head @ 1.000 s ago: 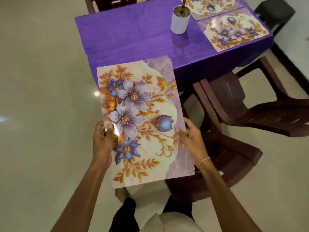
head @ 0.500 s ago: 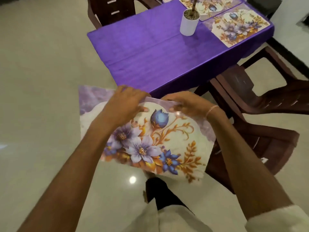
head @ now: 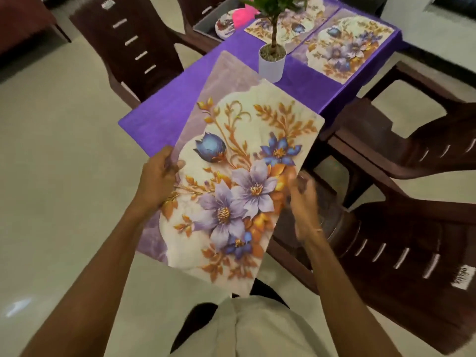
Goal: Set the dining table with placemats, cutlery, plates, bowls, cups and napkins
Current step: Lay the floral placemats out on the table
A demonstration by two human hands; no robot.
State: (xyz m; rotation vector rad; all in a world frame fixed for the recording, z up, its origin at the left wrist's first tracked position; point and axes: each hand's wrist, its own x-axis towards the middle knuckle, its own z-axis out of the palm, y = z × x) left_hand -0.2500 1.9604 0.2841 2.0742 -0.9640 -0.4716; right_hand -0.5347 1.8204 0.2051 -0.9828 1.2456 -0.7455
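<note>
placemat (head: pixel 231 176), floral print, held in the air over the near left corner of the purple-clothed table (head: pixel 159 117), tilted, long side running near to far. left hand (head: pixel 157 176) grips its left edge: thumb on top, fingers curled under. right hand (head: pixel 304 199) at the right edge, fingers curled, blurred; cannot tell whether it pinches the mat. far end of table: laid placemat (head: pixel 353 45) flat at the right edge, second laid placemat (head: pixel 286 29) just beside it. white pot (head: pixel 272 64) near them, holding a small green plant (head: pixel 277 9) in gravelly fill. far left: grey tray (head: pixel 203 25) holding a patterned plate (head: pixel 224 26) and something pink (head: pixel 243 15).
</note>
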